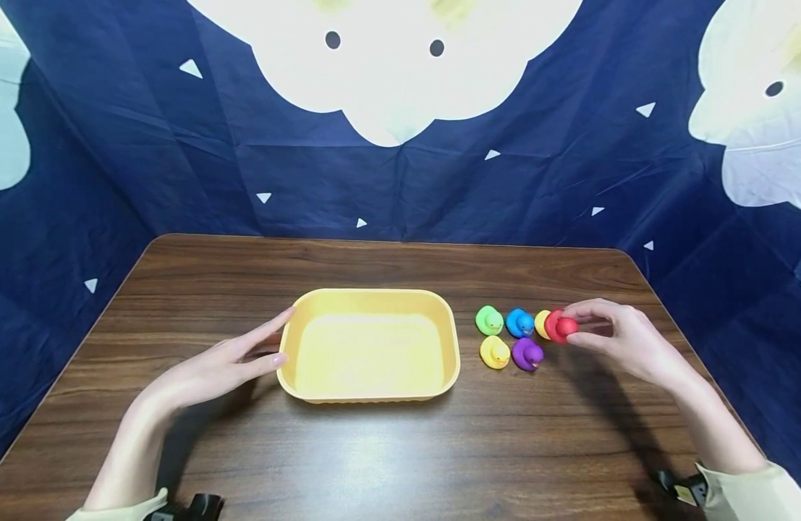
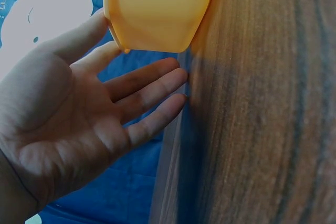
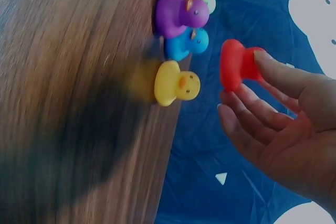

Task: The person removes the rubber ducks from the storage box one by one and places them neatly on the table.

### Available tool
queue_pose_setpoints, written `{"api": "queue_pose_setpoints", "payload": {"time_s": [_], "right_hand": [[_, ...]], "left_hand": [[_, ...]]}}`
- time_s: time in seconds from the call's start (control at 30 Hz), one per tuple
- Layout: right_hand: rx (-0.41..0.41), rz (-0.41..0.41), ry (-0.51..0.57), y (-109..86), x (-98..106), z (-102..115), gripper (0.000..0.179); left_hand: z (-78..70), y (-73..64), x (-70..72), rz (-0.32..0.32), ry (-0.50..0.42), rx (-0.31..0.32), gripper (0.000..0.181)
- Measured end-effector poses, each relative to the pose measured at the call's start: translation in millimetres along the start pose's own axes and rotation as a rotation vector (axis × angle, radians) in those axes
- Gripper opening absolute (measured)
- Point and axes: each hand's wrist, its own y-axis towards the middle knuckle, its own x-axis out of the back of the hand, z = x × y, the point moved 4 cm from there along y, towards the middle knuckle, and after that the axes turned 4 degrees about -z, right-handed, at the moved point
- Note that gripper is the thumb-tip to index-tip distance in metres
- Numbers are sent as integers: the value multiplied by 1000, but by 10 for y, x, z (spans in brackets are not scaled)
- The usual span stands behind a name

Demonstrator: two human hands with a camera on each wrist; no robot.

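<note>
My right hand [image 1: 624,336] pinches a red rubber duck [image 1: 560,327] between thumb and fingers, lifted above the table in the right wrist view. Below it sits a yellow rubber duck [image 3: 168,83], partly hidden behind the red one in the head view. Beside that stand a blue duck [image 1: 520,323], a green duck [image 1: 488,320], a purple duck [image 1: 527,354] and another yellow duck [image 1: 494,352]. At the left, my left hand [image 1: 214,369] touches the end of a yellow plastic tub [image 1: 369,396], thumb and forefinger at its rim, the other fingers extended below.
The brown wood-grain table [image 1: 374,463] carries the tub in the middle and the ducks to its right. A dark blue cloth [image 1: 400,192] with white clouds and small triangles hangs behind the table and along its sides.
</note>
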Motion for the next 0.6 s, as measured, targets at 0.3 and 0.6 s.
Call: {"api": "queue_pose_setpoints", "payload": {"time_s": [0.3,0.6], "right_hand": [[-8,75,49,-118,11,-169,28],[-10,161,134,-173,-62,-269,28]], "left_hand": [[12,5,-5,11,-12,12,70],[3,-6,-3,6,-1,15,71]]}}
